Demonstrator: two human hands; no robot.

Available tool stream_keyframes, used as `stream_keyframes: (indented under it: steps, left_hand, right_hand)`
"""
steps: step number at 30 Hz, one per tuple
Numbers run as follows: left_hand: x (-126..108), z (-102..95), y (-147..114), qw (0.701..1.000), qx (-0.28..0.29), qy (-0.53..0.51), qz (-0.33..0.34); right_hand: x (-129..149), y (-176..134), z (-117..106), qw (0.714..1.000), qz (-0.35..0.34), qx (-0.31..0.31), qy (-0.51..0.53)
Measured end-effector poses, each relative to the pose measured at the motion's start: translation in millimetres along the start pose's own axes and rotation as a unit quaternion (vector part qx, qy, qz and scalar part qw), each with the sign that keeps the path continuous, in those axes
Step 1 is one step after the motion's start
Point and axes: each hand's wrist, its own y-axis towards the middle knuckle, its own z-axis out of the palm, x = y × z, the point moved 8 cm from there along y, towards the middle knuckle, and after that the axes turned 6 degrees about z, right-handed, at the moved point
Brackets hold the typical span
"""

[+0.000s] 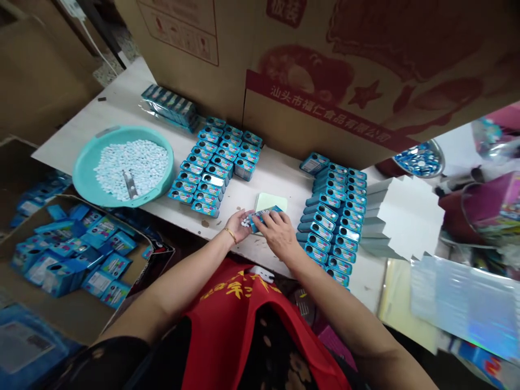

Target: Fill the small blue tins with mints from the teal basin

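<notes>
My left hand (239, 226) is cupped, palm up, around several small white candies (245, 222). In my right hand (279, 232) is a small blue box (257, 219), tilted on its side with one end against the candies in my left palm. The fingers of the right hand lie over the box and hide part of it. Just beyond both hands, a pale green pad (271, 202) lies on the white table (284, 173). Rows of blue boxes stand upright to the left (211, 168) and to the right (335, 216).
A turquoise basin (81, 173) of white candies with a metal scoop (130, 185) stands at the left. Below it, a carton (93, 319) holds loose blue boxes. A large cardboard box (227, 70) walls off the back. White card stacks (410, 216) and plastic sheets (459, 303) lie right.
</notes>
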Motion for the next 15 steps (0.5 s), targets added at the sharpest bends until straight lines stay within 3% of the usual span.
stream_keyframes:
  steps: [4,7,11,15]
  left_hand:
    - [6,-1.6,3,1.0,-0.002,-0.004,-0.008]
    - [11,-3.4,7,1.0,-0.005,-0.004,-0.013]
    - [14,-5.9,7,1.0,-0.018,0.0,-0.011]
    - [9,-7.9,1,1.0,-0.019,0.008,-0.015]
  right_hand:
    - [5,-2,1,0.999,-0.017,0.012,-0.032]
    - [-4,-6,0,1.0,0.01,0.005,-0.024]
    - [-40,-15,1,0.99,0.125,-0.031,0.056]
    - [-82,-29,13,0.944,0.218,-0.103,0.225]
